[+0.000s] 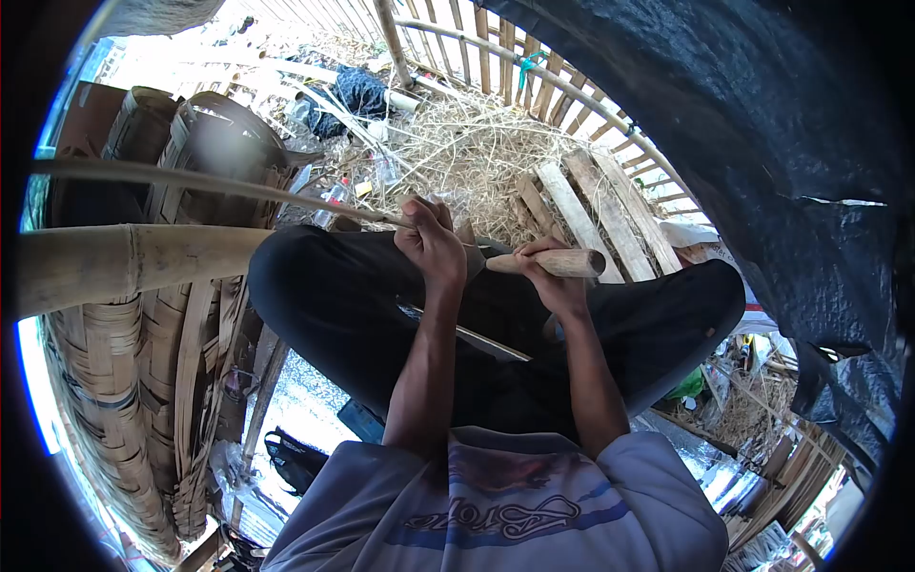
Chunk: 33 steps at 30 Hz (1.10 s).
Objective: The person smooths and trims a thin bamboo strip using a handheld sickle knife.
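Left hand [434, 240] found closed around a thin strip [238, 188], which runs from the fist to between 9 and 10 o'clock. Right hand [548, 276], between 3 and 4 o'clock from the left, is clamped on a wooden handle [579, 263]. Bamboo pole [143, 257] noted at 9 o'clock. Dry straw [486, 138] lies at 12 o'clock; boards [615, 214] at 2 o'clock.
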Tool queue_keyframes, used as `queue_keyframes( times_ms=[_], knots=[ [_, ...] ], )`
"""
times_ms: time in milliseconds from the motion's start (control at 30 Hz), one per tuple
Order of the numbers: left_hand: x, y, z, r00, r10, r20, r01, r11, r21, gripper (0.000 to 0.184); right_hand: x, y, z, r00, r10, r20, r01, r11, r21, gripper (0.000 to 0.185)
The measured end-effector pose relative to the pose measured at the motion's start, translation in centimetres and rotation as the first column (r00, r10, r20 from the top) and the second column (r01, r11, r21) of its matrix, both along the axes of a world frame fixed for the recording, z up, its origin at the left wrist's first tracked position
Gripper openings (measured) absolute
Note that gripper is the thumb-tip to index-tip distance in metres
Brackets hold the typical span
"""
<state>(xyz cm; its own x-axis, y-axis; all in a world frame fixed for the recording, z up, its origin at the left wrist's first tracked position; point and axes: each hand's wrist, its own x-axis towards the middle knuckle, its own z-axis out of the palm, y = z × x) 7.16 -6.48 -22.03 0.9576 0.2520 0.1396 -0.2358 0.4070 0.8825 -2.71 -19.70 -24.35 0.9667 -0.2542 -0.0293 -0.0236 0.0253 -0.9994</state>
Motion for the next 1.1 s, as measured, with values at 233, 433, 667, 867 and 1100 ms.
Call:
queue_keyframes(
  times_ms=[233, 433, 667, 867, 1100],
  knots=[
    [0.2, 0.0, -0.4, 1.0, 0.003, 0.012, -0.004, 0.996, 0.093, 0.05, -0.2, -0.8, 2.0, 0.979, -0.07, 0.189, 0.028, 0.976, 0.214, 0.006],
    [0.2, 0.5, -0.4, 0.999, 0.021, -0.028, -0.021, 1.0, -0.013, 0.05, 0.4, 0.5, -0.3, 0.991, -0.118, -0.064, 0.125, 0.984, 0.127, 0.007],
    [0.2, 0.3, -0.6, 0.998, -0.061, 0.031, 0.06, 0.997, 0.051, 0.051, 0.3, -0.3, -2.6, 0.999, 0.029, 0.031, -0.03, 0.999, 0.026, 0.008],
    [-0.2, 0.3, 0.0, 0.997, -0.07, 0.031, 0.069, 0.997, 0.029, 0.05, 0.2, -0.1, 0.9, 0.987, 0.002, 0.162, -0.013, 0.998, 0.065, 0.01],
    [0.0, 0.3, 0.1, 0.997, -0.073, 0.031, 0.071, 0.996, 0.057, 0.049, 0.5, 0.6, -2.8, 0.978, -0.004, -0.21, -0.021, 0.993, -0.117, 0.007]
  ],
)
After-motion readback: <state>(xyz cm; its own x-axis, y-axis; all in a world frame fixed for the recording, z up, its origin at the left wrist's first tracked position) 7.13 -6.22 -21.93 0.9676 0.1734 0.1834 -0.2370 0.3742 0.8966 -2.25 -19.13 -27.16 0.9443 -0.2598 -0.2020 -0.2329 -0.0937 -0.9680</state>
